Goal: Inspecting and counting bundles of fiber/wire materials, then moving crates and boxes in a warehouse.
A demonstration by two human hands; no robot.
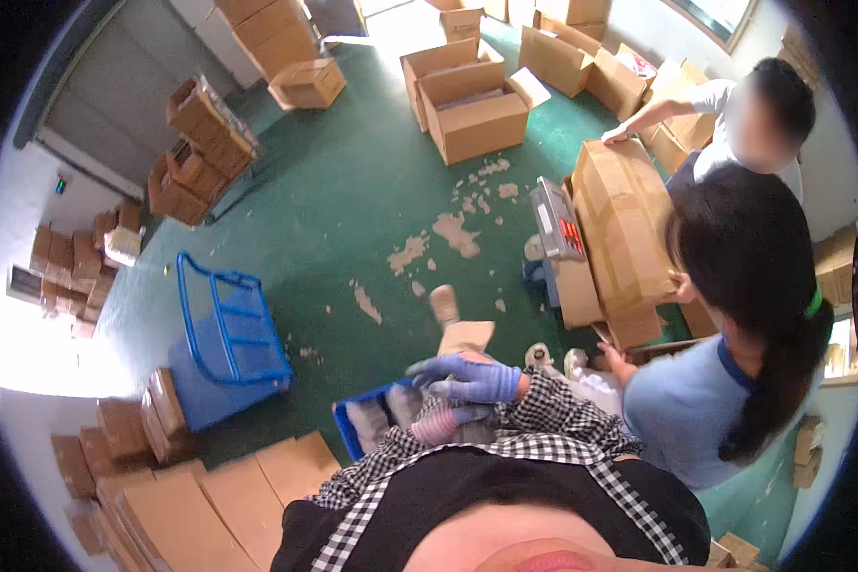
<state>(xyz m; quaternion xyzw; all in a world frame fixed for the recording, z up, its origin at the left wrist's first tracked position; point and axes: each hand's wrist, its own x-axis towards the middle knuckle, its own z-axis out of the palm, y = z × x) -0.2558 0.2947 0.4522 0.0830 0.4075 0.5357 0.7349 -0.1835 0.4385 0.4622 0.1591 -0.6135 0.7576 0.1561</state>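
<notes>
My right hand (479, 379), in a pale purple-blue knit glove, reaches leftward over my lap with its fingers stretched out. Just below it is my left hand (439, 425), in a pink and grey glove; its fingers are partly covered and what they hold, if anything, does not show. Both sleeves are black-and-white checked. Beside my hands on the left, a blue crate (351, 440) contains greyish wrapped items (368, 419), too blurred to name. A tan flat piece (469, 335), like cardboard, lies just beyond my right hand.
At right, two people handle a large taped carton (624, 224) by a scale display (557, 219). A blue trolley (229, 353) and flattened cardboard (191, 515) are to my left. Open cartons (477, 119) stand ahead; a loaded cart (200, 157) is far left. Pale patches (456, 235) mark the green floor.
</notes>
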